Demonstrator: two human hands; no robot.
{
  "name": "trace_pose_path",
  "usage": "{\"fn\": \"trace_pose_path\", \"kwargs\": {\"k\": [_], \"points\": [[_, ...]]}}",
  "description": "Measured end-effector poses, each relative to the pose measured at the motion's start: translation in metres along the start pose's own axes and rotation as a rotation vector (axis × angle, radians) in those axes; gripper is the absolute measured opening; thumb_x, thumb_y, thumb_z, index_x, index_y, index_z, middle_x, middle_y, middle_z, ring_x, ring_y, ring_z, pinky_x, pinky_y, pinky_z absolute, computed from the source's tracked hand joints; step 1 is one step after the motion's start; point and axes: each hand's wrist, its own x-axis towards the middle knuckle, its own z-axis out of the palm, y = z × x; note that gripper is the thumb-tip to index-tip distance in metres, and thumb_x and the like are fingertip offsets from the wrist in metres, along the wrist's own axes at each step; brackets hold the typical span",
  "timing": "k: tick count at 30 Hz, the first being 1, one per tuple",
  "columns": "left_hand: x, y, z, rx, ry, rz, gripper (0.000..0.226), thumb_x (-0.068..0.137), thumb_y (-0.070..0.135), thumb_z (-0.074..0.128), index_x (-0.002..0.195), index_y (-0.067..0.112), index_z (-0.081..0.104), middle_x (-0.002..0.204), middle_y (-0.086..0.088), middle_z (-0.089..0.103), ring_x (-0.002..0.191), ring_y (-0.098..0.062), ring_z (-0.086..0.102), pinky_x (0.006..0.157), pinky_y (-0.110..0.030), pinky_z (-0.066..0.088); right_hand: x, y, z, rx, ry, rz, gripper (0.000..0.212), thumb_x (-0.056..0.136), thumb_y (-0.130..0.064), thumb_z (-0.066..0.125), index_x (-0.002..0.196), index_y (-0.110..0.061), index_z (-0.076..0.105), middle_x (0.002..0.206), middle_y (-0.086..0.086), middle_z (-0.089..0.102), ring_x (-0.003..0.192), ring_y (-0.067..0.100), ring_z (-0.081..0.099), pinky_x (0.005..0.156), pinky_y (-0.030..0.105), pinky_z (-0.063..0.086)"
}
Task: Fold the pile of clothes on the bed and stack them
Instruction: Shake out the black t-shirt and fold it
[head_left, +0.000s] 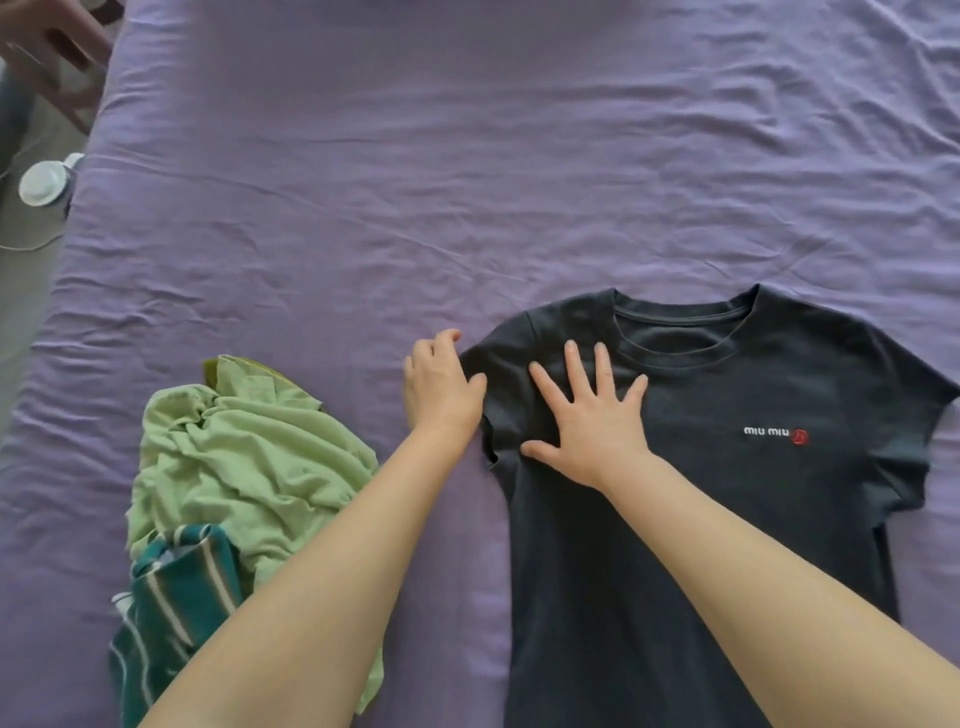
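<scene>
A dark navy t-shirt (701, 493) is laid flat, front side up, on the right half of the bed (415, 182), which is covered by a wrinkled purple sheet. The collar is pointed away from the camera; small white lettering with a red mark is seen on the chest at the right side of the view. The lower hem is cut off by the bottom edge of the frame.

The right hand (592, 421) is spread flat on the shirt just below the collar, fingers straight and splayed, palm pressed onto the fabric; nothing is gripped. The left hand (441, 384) is placed at the shirt's left sleeve, fingers curled at the sleeve edge, thumb laid on the fabric. The sleeve edge appears to be pinched, though the fingertips are partly hidden behind the hand.

A crumpled light green garment (249, 457) is heaped on the sheet to the left of the shirt, well apart from it and partly covered by the left forearm. A teal garment with white stripes (176, 597) is bunched against the near side of the green one, touching it.

Off the bed's left edge, a round white object (44, 182) with a thin white cable is seen on the floor; pinkish furniture (52, 47) is blurred in the top left corner.
</scene>
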Motion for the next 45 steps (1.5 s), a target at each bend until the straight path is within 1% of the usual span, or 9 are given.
{"fn": "trace_pose_path", "kwargs": {"k": [4, 9, 15, 18, 23, 27, 33, 40, 45], "points": [[-0.058, -0.003, 0.021, -0.041, -0.006, -0.018, 0.079, 0.086, 0.025, 0.067, 0.149, 0.013, 0.021, 0.148, -0.010, 0.029, 0.135, -0.026, 0.028, 0.110, -0.032, 0.024, -0.034, 0.010, 0.008, 0.009, 0.042, -0.026, 0.083, 0.086, -0.073, 0.031, 0.149, -0.036, -0.010, 0.159, 0.007, -0.017, 0.143, 0.035, -0.020, 0.109, 0.066, 0.007], [-0.133, -0.007, 0.045, -0.182, -0.067, -0.093, 0.088, 0.085, 0.025, 0.068, 0.152, 0.019, 0.011, 0.145, -0.005, 0.036, 0.133, -0.023, 0.036, 0.110, -0.035, 0.032, -0.119, 0.023, 0.044, 0.024, 0.019, 0.025, 0.078, 0.089, -0.067, 0.033, 0.152, -0.033, -0.001, 0.160, 0.009, -0.006, 0.146, 0.033, -0.012, 0.113, 0.060, 0.007], [-0.213, -0.032, 0.063, -0.276, -0.324, -0.382, 0.043, 0.083, 0.038, 0.069, 0.119, 0.019, 0.054, 0.113, 0.001, 0.065, 0.100, -0.018, 0.059, 0.089, -0.034, 0.048, -0.220, 0.030, 0.076, 0.050, 0.038, 0.029, 0.077, 0.069, -0.052, 0.077, 0.136, -0.021, 0.053, 0.143, 0.016, 0.046, 0.134, 0.038, 0.039, 0.096, 0.061, 0.042], [-0.251, -0.050, 0.063, -0.419, -0.504, -0.497, 0.039, 0.077, 0.049, 0.071, 0.100, 0.018, 0.070, 0.099, 0.002, 0.073, 0.096, -0.019, 0.065, 0.090, -0.034, 0.051, -0.253, 0.037, 0.091, 0.059, 0.028, 0.036, 0.074, 0.067, -0.049, 0.080, 0.132, -0.019, 0.057, 0.140, 0.015, 0.050, 0.131, 0.039, 0.044, 0.093, 0.059, 0.045], [-0.304, -0.066, 0.050, -0.877, -0.551, -0.435, 0.024, 0.084, 0.012, 0.071, 0.108, 0.011, 0.067, 0.098, 0.004, 0.075, 0.092, -0.010, 0.070, 0.069, -0.016, 0.053, -0.287, 0.061, 0.112, 0.031, 0.005, 0.022, 0.065, 0.076, -0.046, 0.074, 0.133, -0.022, 0.056, 0.144, 0.014, 0.046, 0.133, 0.038, 0.042, 0.096, 0.058, 0.043], [-0.334, -0.061, 0.046, -0.818, -0.419, -0.382, 0.020, 0.084, 0.013, 0.072, 0.097, 0.000, 0.065, 0.091, 0.000, 0.073, 0.084, -0.012, 0.067, 0.071, -0.020, 0.051, -0.308, 0.087, 0.126, -0.019, -0.074, 0.026, 0.058, 0.096, -0.048, 0.042, 0.150, -0.034, 0.023, 0.160, 0.007, 0.013, 0.147, 0.031, 0.007, 0.112, 0.051, 0.023], [-0.361, -0.051, 0.045, -0.918, -0.293, -0.474, 0.017, 0.087, 0.006, 0.066, 0.104, 0.006, 0.062, 0.103, -0.008, 0.072, 0.099, -0.023, 0.067, 0.088, -0.036, 0.054, -0.345, 0.112, 0.131, 0.130, -0.097, 0.283, 0.063, 0.097, -0.046, 0.043, 0.151, -0.032, 0.013, 0.160, 0.012, 0.001, 0.146, 0.031, 0.008, 0.113, 0.041, 0.024], [-0.371, -0.058, 0.050, -0.753, -0.114, -0.520, 0.023, 0.087, 0.011, 0.068, 0.105, 0.003, 0.055, 0.098, -0.009, 0.063, 0.081, -0.016, 0.059, 0.064, -0.026, 0.047, -0.370, 0.115, 0.136, 0.469, 0.030, 0.538, 0.053, 0.093, -0.014, 0.057, 0.141, -0.015, 0.037, 0.154, 0.010, 0.022, 0.140, 0.027, 0.020, 0.098, 0.042, 0.040], [-0.368, -0.065, 0.055, -0.584, -0.118, -0.465, 0.023, 0.083, 0.018, 0.074, 0.099, 0.009, 0.060, 0.095, -0.003, 0.066, 0.088, -0.020, 0.062, 0.080, -0.037, 0.052, -0.371, 0.127, 0.142, 0.580, 0.108, 0.694, 0.052, 0.090, -0.017, 0.062, 0.137, -0.012, 0.042, 0.136, 0.013, 0.046, 0.121, 0.034, 0.046, 0.092, 0.044, 0.041]]}}
